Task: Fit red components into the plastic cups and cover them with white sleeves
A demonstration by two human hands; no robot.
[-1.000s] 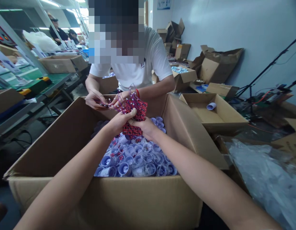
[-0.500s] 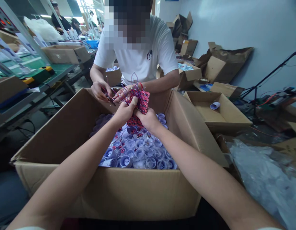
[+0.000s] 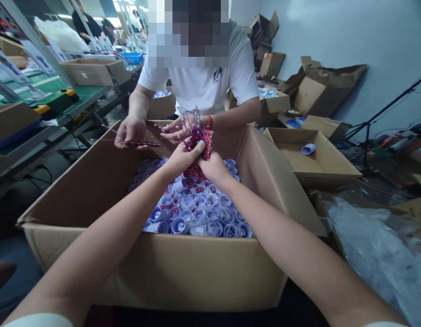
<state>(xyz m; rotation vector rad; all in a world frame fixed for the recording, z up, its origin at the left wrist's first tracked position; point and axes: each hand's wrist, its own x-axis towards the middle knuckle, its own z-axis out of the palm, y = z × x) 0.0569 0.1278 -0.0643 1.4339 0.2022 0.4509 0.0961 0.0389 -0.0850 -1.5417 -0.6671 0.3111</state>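
Red boards (image 3: 207, 137) mid-carton (image 3: 203, 272), co-worker's forearm (image 3: 235, 116) beyond, dim left interior (image 3: 94, 190) apparently open

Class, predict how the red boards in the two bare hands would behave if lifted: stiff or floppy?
The red boards look flat and sheet-like, so they are probably stiff. The thin wires curve and cross above them, so these would likely flop and may tangle. Several boards seem bunched together, so some might slip loose.
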